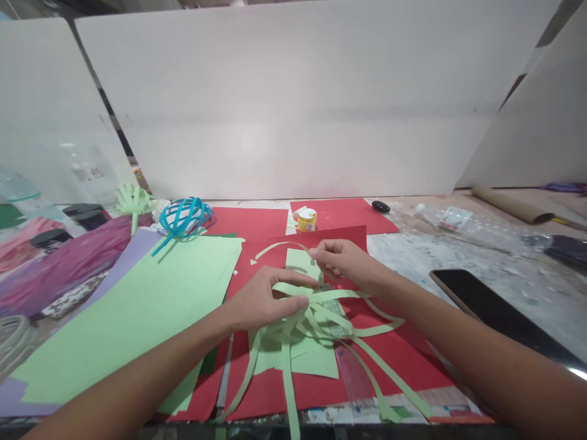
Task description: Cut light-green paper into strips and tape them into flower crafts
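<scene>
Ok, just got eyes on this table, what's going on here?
A person is handling a bundle of light green paper strips over red paper. The left hand is at the point where the strips meet, while the right hand holds one curved strip up near its end. The other strips fan out, some hanging over the table's near edge. Off to the left lie light green sheets and a blue ball of woven-looking strips.

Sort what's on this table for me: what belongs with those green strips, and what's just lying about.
Seemingly in use:
light green strips, under the left hand
curved strip, pinched by the right hand
red sheet beneath

Probably just lying about:
phone
clear plastic bottle
pink-purple plastic bag
black oval object
</scene>
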`<state>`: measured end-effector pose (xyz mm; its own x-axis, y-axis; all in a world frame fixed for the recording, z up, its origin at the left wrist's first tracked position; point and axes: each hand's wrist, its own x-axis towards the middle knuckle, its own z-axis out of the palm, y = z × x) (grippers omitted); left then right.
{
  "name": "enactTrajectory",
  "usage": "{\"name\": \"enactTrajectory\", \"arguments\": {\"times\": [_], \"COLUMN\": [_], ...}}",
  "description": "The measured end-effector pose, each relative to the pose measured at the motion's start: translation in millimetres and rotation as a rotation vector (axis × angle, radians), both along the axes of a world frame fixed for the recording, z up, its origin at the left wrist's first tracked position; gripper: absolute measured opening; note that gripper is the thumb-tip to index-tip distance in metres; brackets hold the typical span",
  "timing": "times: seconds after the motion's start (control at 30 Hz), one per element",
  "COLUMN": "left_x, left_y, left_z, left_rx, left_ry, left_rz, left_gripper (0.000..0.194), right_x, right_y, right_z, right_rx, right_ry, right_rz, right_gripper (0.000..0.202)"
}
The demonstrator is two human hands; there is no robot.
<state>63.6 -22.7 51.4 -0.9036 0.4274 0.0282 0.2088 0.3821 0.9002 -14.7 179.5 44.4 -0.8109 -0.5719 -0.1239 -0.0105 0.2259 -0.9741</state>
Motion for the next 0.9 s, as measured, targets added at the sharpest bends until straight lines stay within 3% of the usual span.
{"name": "enactTrajectory", "arguments": {"times": [0.13,0.37,0.53,0.67,0.83,0.9], "left_x": [0,-1,-2,-2,-3,-4], "left_y": [1,1,-1,-1,-1,-1], "left_z": [1.0,-0.5,-1.3,-2.0,-3.0,-4.2], "left_rx": [-0.01,-0.041,-0.044,-0.021,-0.066,-0.064], "left_ry": [0.004,-0.027,0.008,-0.003,-0.009,-0.002], "left_rz": [0.027,0.02,0.047,0.053,0.101,0.115], "left_gripper": [0.031,0.034,0.032,0.029,0.031,0.031], "right_x": [4,10,9,12,13,12], "right_y": [-2,-11,-11,-9,-6,-6], "right_z": [-1.1,-10.4,-6.6,-0.6,7.2,8.7], "right_rx": [0.065,-0.123,-0.157,-0.156,-0.058,-0.089], "right_ry": [-0.057,-0.058,-0.147,-0.098,-0.08,-0.059], "right_rz": [0.168,-0.029,0.101,0.032,0.127,0.065], "right_gripper": [0.045,0.037,0.037,0.036,0.032,0.033]}}
